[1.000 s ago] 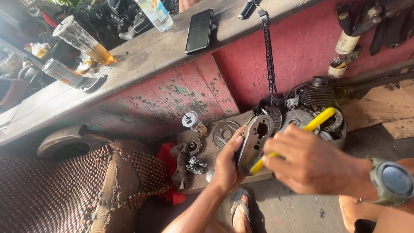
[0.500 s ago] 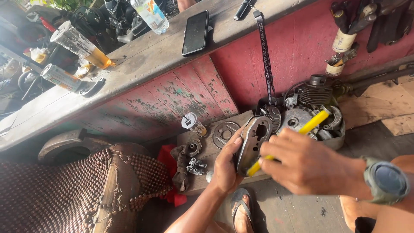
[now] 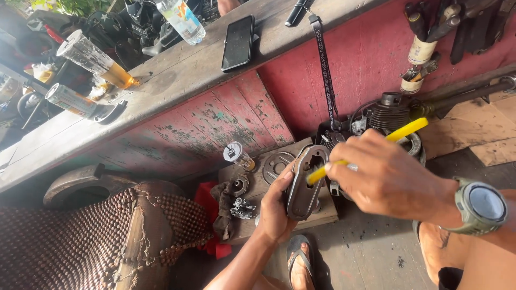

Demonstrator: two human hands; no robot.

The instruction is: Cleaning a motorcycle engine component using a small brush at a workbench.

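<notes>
My left hand (image 3: 277, 212) grips a grey metal engine cover (image 3: 305, 180), holding it upright over a wooden board (image 3: 322, 215) on the floor. My right hand (image 3: 389, 180), with a grey-green watch (image 3: 481, 207) on the wrist, holds a yellow-handled tool (image 3: 400, 131) whose lower end touches the cover's inner face. Behind the cover sits a small engine block (image 3: 389, 115) with cooling fins.
On the board lie a round metal disc (image 3: 277, 164), a small bottle (image 3: 236, 156), greasy small parts (image 3: 242, 207) and a dirty rag (image 3: 223, 207). A wooden counter (image 3: 177, 75) above carries a phone (image 3: 238, 43), a glass, a can and a plastic bottle. A beaded seat (image 3: 91, 241) lies lower left. My sandalled foot (image 3: 301, 266) is below.
My right hand with the yellow tool has shifted slightly left along the cover. The left hand keeps the cover in the same place.
</notes>
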